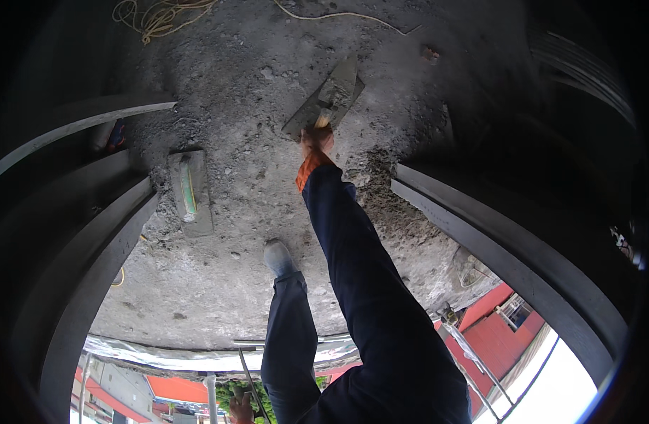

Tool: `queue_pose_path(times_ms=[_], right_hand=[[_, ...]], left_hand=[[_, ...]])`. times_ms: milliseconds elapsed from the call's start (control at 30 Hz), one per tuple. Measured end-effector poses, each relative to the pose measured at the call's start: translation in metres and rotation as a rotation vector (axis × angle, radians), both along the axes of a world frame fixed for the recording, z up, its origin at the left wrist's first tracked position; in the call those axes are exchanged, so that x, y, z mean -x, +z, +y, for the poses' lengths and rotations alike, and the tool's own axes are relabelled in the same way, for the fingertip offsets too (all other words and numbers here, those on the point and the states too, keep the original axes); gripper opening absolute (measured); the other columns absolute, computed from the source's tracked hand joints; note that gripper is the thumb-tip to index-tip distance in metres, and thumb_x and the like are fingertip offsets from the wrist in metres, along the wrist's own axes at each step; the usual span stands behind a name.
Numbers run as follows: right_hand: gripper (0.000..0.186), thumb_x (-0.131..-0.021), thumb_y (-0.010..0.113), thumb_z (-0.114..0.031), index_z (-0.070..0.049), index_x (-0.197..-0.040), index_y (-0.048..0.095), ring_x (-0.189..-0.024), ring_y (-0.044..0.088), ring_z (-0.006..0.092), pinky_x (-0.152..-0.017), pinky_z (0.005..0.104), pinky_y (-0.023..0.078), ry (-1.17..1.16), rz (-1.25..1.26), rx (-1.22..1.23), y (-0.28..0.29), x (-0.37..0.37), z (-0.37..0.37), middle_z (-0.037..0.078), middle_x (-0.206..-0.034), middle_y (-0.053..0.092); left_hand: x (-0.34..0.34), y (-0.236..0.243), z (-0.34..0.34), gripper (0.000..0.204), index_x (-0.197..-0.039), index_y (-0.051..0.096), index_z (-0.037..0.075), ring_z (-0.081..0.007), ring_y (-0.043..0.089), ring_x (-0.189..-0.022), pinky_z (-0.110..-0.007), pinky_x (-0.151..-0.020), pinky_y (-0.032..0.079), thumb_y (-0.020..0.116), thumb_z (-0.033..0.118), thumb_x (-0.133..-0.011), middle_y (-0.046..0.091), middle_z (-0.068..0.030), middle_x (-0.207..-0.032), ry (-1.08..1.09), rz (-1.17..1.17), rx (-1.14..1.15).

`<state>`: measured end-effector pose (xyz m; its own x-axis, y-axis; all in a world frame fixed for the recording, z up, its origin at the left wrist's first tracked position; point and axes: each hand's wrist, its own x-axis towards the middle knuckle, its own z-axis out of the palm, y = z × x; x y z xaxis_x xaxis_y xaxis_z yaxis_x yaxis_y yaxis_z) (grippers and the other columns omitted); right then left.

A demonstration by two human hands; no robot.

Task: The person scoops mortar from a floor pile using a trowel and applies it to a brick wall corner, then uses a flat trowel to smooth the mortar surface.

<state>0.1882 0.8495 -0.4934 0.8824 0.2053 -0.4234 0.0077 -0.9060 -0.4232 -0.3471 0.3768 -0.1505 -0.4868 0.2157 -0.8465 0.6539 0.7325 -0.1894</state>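
My right hand (317, 140), at the end of a dark sleeve with an orange cuff, is closed round the short wooden handle of a pointed trowel (342, 81). The trowel's grey, mortar-smeared blade points away from me. Beneath it is a dark, flat rectangular plate (300, 121); whether the two touch, I cannot tell. Low in the view, my left hand (241, 409) is closed on a thin flat-bladed tool (249, 374), seen nearly edge-on. To the left, a plastering float (203, 219) with a green handle lies on the rough concrete floor (247, 191).
My shoe (278, 256) stands mid-floor. Metal beams (126, 201) flank the left, and another beam (501, 233) the right. Tangled yellowish cord (155, 20) lies at the far left. Dark loose debris (381, 184) is beside my right arm. Beyond the near floor edge are outdoor buildings.
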Motion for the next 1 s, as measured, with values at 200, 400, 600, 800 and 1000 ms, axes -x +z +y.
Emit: queue_pose_path(times_ms=[200, 400, 600, 800, 1000], right_hand=[[0.038, -0.067, 0.075, -0.025, -0.007, -0.099, 0.063, -0.093, 0.063, 0.0353, -0.079, 0.0431, 0.05, -0.165, -0.091, -0.076, 0.047, -0.042, -0.007, 0.015, -0.095, 0.067], [0.053, -0.066, 0.078, -0.033, -0.004, -0.106, 0.061, -0.094, 0.064, 0.029, -0.08, 0.0403, 0.049, -0.311, -0.039, -0.09, 0.146, -0.12, -0.05, 0.014, -0.1, 0.066], [0.017, -0.083, 0.065, -0.018, -0.008, -0.076, 0.053, -0.049, 0.055, 0.0187, -0.04, 0.0306, 0.04, 0.099, 0.712, -0.398, 0.253, -0.054, -0.192, 0.003, -0.058, 0.054], [0.061, -0.068, 0.07, -0.053, -0.002, -0.103, 0.066, -0.101, 0.061, 0.0344, -0.086, 0.0426, 0.047, 1.039, 0.425, 0.411, 0.401, -0.031, -0.365, 0.019, -0.103, 0.065], [0.056, -0.071, 0.068, -0.048, -0.005, -0.108, 0.065, -0.096, 0.062, 0.0351, -0.083, 0.0433, 0.048, 1.001, 0.446, 0.297, 0.512, -0.15, -0.549, 0.02, -0.098, 0.065]], left_hand=[[0.134, -0.011, -0.051, 0.059, -0.132, 0.046, 0.005, -0.0185, 0.044, -0.126, -0.036, -0.095, 0.037, 0.064, 0.013, -0.077, 0.041, -0.0151, -0.141, -1.036, -0.48, -0.406], [0.124, 0.007, 0.014, 0.043, -0.109, 0.051, 0.006, -0.0169, 0.053, -0.088, -0.034, -0.072, 0.041, 0.07, 0.027, -0.077, 0.051, -0.0127, -0.101, 0.038, 0.008, -0.08], [0.01, 0.046, 0.16, 0.049, -0.097, 0.062, -0.003, -0.0409, 0.061, -0.087, -0.047, -0.079, 0.046, 0.07, 0.037, -0.07, 0.065, -0.0245, -0.092, -0.335, 0.05, -0.399], [-0.095, 0.072, 0.264, 0.052, -0.088, 0.066, -0.003, -0.0408, 0.061, -0.088, -0.05, -0.076, 0.045, 0.06, 0.046, -0.075, 0.065, -0.0255, -0.089, -0.524, -0.141, -0.317], [-0.161, 0.106, 0.265, 0.032, -0.084, 0.061, 0.008, -0.027, 0.057, -0.057, -0.043, -0.048, 0.045, 0.06, 0.039, -0.076, 0.054, -0.0136, -0.065, -1.117, -0.229, -0.457]])
